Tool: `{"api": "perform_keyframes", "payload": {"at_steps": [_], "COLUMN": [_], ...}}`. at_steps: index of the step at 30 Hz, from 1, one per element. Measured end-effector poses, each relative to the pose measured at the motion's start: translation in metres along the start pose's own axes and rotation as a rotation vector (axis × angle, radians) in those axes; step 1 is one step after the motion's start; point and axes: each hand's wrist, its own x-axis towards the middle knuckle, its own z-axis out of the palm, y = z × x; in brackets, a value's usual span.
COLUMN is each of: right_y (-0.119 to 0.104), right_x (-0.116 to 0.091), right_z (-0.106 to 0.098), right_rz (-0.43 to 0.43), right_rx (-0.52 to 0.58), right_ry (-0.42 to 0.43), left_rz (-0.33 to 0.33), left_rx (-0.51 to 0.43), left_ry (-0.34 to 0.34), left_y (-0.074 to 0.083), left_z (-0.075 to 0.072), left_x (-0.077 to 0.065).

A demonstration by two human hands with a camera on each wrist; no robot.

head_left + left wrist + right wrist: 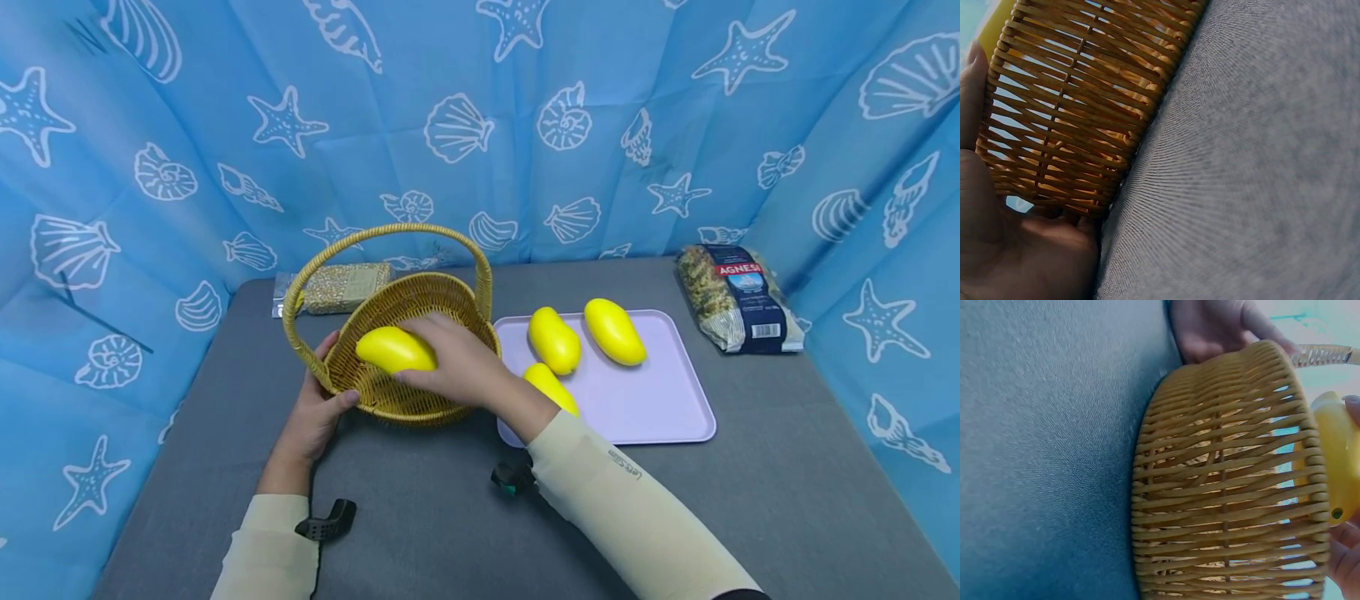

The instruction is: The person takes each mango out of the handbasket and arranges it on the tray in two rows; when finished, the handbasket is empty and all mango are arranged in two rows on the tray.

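My right hand grips a yellow mango over the opening of a woven wicker basket. In the right wrist view the mango shows just past the basket's rim, with fingers along its side. My left hand holds the basket's left side, thumb over the rim near the foot of the arched handle. From the left wrist view, the other fingers of the left hand lie against the wicker wall low down. The basket stands on the grey table.
Right of the basket, a pale lilac tray bears three more mangoes, one partly behind my right forearm. A pasta bag lies at the back right. Behind the basket lies a clear bag of grains. A blue shell-patterned curtain encloses the table.
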Motion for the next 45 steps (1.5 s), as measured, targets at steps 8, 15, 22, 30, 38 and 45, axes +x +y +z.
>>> {"api": "perform_keyframes", "payload": {"at_steps": [8,15,22,30,38,45], "right_y": [-0.005,0.000,0.006,0.014,0.025,0.041], "right_x": [-0.025,-0.053,-0.084,-0.115,-0.140,-0.158], "right_z": [-0.012,-0.018,-0.023,-0.035,-0.048,-0.058], "right_rz": [0.001,0.021,-0.008,0.027,0.071,0.132], "right_rx": [0.047,0.103,0.133,0.143,0.138,0.113], "right_ry": [0.042,0.095,0.198,0.232,0.270,0.326], "left_rz": [0.003,0.005,0.017,0.015,0.020,0.025], "left_rx": [-0.006,-0.005,-0.015,-0.021,-0.015,-0.026], "left_ry": [0.006,0.003,-0.011,-0.008,-0.006,-0.008], "left_y": [-0.001,-0.002,-0.002,-0.001,-0.001,-0.001], "left_z": [0.000,-0.001,-0.002,-0.001,-0.001,0.000], "left_x": [0.000,0.000,0.001,0.000,-0.001,-0.001]}}
